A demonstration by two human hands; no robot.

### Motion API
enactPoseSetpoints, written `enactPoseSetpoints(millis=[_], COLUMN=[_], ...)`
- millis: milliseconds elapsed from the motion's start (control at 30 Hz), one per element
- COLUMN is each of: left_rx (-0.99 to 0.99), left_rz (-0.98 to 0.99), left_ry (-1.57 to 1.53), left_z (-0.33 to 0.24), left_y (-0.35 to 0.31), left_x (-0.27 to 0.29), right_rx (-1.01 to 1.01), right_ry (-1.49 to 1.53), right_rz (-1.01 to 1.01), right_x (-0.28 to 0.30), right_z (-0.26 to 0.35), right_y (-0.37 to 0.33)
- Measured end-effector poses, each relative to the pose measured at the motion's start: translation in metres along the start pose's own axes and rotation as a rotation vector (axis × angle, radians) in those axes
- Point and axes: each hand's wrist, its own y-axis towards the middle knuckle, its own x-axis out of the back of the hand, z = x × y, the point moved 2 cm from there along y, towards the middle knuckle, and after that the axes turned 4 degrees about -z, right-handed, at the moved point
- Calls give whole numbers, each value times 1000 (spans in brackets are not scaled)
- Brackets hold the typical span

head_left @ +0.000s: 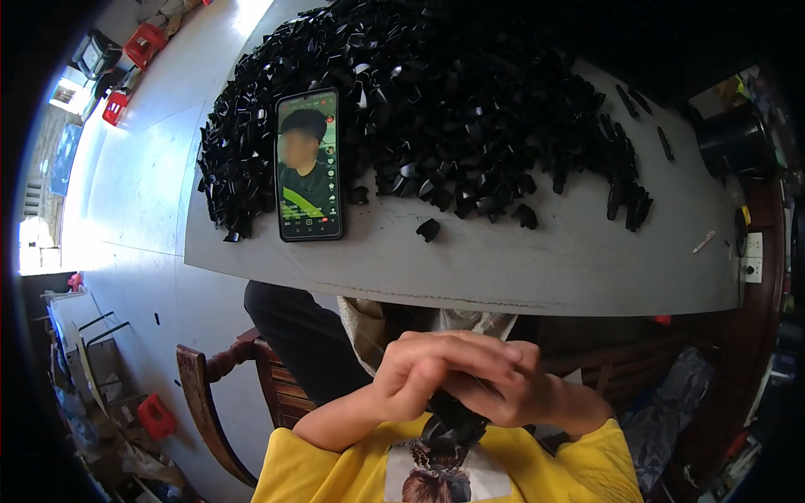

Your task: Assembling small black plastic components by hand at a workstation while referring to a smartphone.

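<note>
While the black bunch [455,421] sits low btwn L hand [436,359] and R hand [513,396], just in front of the yellow shirt [335,469], the step looks like 2-handed handling of a few pcs; next move prob. calls for a steady hold so none slip. Visible end slants down-left from under the hands, toward the shirt; rest hidden, so can't tell full long axis. L fingers cross over R; grip's covered, can't tell if either's clenched on it. Beyond: grey desk [377,272] w/ big black heap [436,109], phone [309,168] at its near L side.
</note>
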Motion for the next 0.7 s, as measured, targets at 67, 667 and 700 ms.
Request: enactPoseSetpoints(millis=[67,667,700], left_rx=[-16,-126,-120], left_rz=[5,-325,-310], left_ry=[-3,1526,1528], left_z=[10,28,28], left_y=[-2,44,44], left_x=[-1,47,46], right_rx=[15,-574,-633], right_ry=[-106,-457,-417], right_rz=[-12,-88,-55], right_x=[0,90,89], right_z=[4,-148,-150], right_y=[0,24,23])
